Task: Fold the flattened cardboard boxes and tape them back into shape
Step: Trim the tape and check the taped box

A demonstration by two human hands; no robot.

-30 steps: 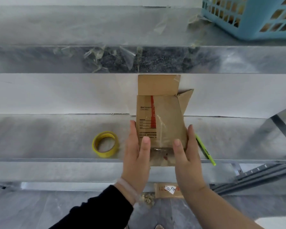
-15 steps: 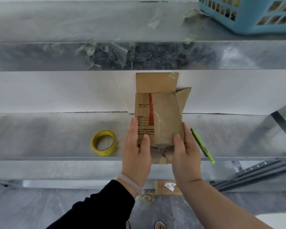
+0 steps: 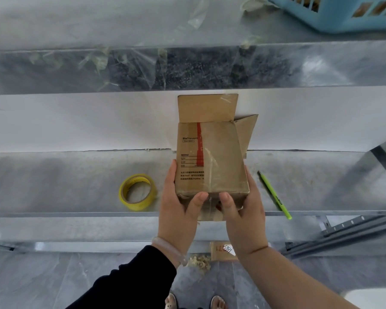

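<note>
Head view: I'm gripping the cardboard box [image 3: 210, 157] with left hand [image 3: 178, 211] and right hand [image 3: 243, 211], thumbs pressing its near end evenly, aiming for square corners.

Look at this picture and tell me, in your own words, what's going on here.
A person grips a cardboard box between the left hand and the right hand above a metal shelf, thumbs on its near end. Its far flaps stand open. A yellow tape roll lies on the shelf at left, a green pen at right.
</note>
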